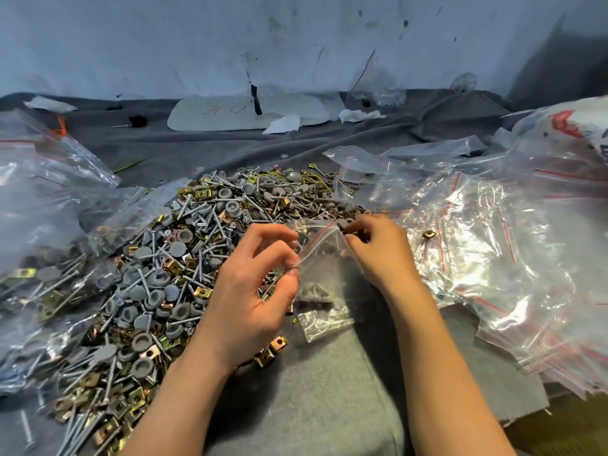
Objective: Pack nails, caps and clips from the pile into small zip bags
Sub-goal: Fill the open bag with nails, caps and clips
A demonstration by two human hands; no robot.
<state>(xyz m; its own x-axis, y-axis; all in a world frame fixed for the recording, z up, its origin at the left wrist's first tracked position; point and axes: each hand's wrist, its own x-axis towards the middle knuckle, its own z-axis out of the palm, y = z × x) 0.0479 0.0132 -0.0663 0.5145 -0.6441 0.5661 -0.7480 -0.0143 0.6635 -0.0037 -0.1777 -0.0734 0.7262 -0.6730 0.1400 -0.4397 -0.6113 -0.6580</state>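
Observation:
A big pile (184, 251) of silver nails, grey caps and gold clips covers the grey cloth at centre left. Between my hands hangs a small clear zip bag (324, 268) with a red stripe at its mouth and several parts in its bottom. My left hand (256, 291) pinches the bag's left edge between thumb and fingers. My right hand (378, 248) pinches the top right corner of the bag's mouth. The bag hangs over the near edge of the pile.
Filled bags (39, 225) are heaped at the left. A large stack of empty zip bags (503, 251) lies at the right. A loose gold clip (428, 234) rests on them. Two gold clips (271, 350) sit by my left wrist. A white sheet (230, 113) lies at the back.

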